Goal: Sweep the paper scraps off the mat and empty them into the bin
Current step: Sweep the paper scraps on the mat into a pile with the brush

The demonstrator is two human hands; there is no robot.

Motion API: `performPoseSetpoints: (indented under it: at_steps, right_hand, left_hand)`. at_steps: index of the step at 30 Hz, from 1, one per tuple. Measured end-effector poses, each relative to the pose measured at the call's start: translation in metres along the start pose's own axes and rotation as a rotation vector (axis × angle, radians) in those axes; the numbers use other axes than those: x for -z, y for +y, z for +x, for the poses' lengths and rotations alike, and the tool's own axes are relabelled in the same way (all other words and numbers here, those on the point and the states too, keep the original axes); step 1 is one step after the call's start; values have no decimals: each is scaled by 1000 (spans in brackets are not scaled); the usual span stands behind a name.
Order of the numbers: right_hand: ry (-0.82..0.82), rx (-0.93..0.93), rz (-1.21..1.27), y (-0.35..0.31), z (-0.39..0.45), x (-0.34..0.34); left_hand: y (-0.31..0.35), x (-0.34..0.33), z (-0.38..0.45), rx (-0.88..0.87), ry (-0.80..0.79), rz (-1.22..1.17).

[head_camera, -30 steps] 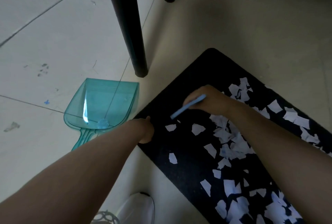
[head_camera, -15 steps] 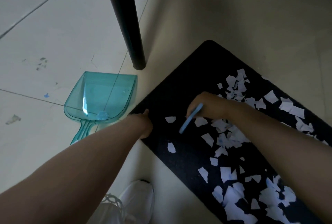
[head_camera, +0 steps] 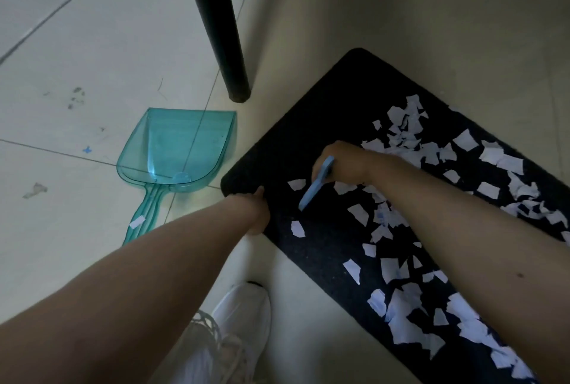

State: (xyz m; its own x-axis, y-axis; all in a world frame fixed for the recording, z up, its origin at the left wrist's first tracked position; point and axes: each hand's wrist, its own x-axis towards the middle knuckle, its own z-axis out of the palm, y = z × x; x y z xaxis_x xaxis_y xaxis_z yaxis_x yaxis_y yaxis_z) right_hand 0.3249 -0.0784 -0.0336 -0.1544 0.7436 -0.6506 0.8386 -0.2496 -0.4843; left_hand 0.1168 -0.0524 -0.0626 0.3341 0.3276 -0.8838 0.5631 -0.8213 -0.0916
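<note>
Paper scraps (head_camera: 401, 149) lie on the mat (head_camera: 311, 124), mostly beyond and behind the right hand (head_camera: 345, 164), whose fingers grip a blue brush handle (head_camera: 317, 183). The left hand (head_camera: 256, 214) pinches the mat corner; dustpan (head_camera: 175, 149) lies left.

**Tight corner between mat, dustpan and table leg**

Bare floor (head_camera: 92, 53) lies open to the left. A black table leg (head_camera: 220, 29) stands just beyond the dustpan (head_camera: 182, 149), which lies close beside the mat (head_camera: 333, 112) corner. Paper scraps (head_camera: 401, 312) litter the mat; a white shoe (head_camera: 243, 312) sits near its front edge.
</note>
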Motion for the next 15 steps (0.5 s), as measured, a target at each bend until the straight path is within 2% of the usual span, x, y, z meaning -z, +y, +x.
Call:
performPoseSetpoints:
  at_steps: [2, 5, 7, 10, 12, 15]
  right_hand:
    - [57, -36, 39, 8, -5, 15]
    - [267, 34, 230, -2, -4, 24]
    - [315, 87, 268, -20, 4, 14]
    - [254, 114, 230, -34, 16, -12]
    - [172, 88, 182, -27, 17, -23]
    - [85, 18, 126, -10, 8, -15]
  left_hand:
    - [0, -1, 4, 8, -23, -68]
    - [-1, 4, 13, -1, -121, -40]
    - [1, 7, 11, 62, -95, -129]
    - [0, 6, 8, 38, -54, -36]
    - [-2, 5, 11, -25, -98, 42]
    - [1, 8, 14, -27, -115, 61]
